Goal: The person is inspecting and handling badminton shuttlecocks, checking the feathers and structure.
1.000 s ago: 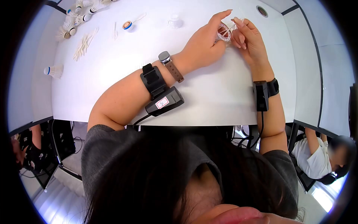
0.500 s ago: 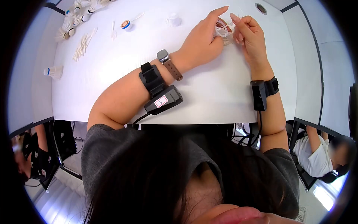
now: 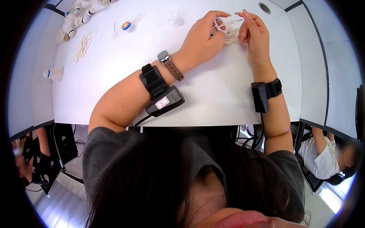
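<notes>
At the far right part of the white table (image 3: 213, 98), my left hand (image 3: 207, 36) is wrapped round a white shuttlecock skirt (image 3: 220, 25), its open ring facing up between thumb and fingers. My right hand (image 3: 256, 34) is just right of it, fingertips pinched on a thin white feather piece (image 3: 237, 20). Below and between the hands lies a small pile of white feather pieces (image 3: 232, 38), partly hidden by my hands. A small clear container (image 3: 175, 19) stands left of my left hand.
A blue-rimmed cork base (image 3: 126, 25) with a feather lies farther left. Loose feathers (image 3: 85, 45) and several shuttlecocks (image 3: 68, 30) are at the far left, with one shuttlecock (image 3: 54, 73) nearer. A round table hole (image 3: 264, 8) is at upper right. People sit at both sides.
My left hand has moved slightly left with the shuttlecock skirt, away from my right hand. More of the feather pile shows between them. My right hand has shifted slightly.
</notes>
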### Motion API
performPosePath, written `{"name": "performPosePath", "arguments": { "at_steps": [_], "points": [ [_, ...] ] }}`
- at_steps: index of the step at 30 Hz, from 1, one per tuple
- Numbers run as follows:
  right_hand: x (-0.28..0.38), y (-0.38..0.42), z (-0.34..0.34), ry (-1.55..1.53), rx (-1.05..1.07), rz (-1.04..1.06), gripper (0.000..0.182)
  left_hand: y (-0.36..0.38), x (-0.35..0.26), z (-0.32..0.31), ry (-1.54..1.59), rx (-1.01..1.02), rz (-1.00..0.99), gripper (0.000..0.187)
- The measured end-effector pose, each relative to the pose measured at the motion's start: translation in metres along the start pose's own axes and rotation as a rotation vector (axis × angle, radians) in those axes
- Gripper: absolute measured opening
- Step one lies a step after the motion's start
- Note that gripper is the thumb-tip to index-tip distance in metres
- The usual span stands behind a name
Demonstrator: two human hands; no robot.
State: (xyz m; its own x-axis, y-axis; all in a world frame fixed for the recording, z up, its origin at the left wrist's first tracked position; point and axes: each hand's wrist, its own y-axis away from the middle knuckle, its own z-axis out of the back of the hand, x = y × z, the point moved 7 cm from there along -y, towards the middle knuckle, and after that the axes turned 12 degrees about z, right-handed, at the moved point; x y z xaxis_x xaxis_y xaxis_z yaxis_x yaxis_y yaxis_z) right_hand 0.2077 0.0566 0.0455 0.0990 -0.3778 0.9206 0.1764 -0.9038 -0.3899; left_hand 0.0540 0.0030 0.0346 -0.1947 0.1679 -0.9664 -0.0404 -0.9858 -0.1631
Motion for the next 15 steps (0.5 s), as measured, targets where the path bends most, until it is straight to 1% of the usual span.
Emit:
{"name": "performPosePath", "arguments": {
  "at_steps": [1, 3, 4, 6, 7, 9, 11, 13, 15],
  "points": [
    [0.002, -0.001, -0.002, -0.015, 0.029, -0.004, 0.033, 0.0, 0.001, 0.0, 0.026, 0.011, 0.03, 0.048],
    [0.005, -0.001, -0.004, -0.047, 0.088, -0.019, 0.033, -0.001, 0.005, 0.0, 0.046, -0.021, 0.002, 0.046],
    [0.003, -0.001, -0.005, -0.116, 0.129, 0.002, 0.034, -0.002, 0.008, 0.0, 0.056, -0.037, -0.012, 0.045],
    [0.0, -0.002, -0.007, -0.252, 0.21, 0.047, 0.034, -0.003, 0.007, 0.003, -0.008, -0.128, -0.13, 0.044],
    [-0.001, -0.002, -0.005, -0.24, 0.198, 0.048, 0.033, -0.003, 0.004, 0.005, -0.04, -0.175, -0.19, 0.043],
    [-0.001, 0.0, -0.005, -0.219, 0.176, 0.044, 0.031, -0.006, 0.011, 0.004, 0.019, -0.132, -0.118, 0.043],
    [-0.002, 0.002, -0.005, -0.129, 0.167, 0.03, 0.029, -0.005, 0.013, 0.004, 0.05, -0.095, -0.06, 0.042],
    [0.0, 0.001, -0.005, -0.071, 0.153, 0.02, 0.027, -0.006, 0.013, 0.002, 0.053, -0.067, -0.031, 0.043],
    [0.001, 0.002, -0.006, -0.049, 0.137, 0.009, 0.024, -0.005, 0.009, 0.001, 0.042, -0.059, -0.064, 0.043]
  ]
}}
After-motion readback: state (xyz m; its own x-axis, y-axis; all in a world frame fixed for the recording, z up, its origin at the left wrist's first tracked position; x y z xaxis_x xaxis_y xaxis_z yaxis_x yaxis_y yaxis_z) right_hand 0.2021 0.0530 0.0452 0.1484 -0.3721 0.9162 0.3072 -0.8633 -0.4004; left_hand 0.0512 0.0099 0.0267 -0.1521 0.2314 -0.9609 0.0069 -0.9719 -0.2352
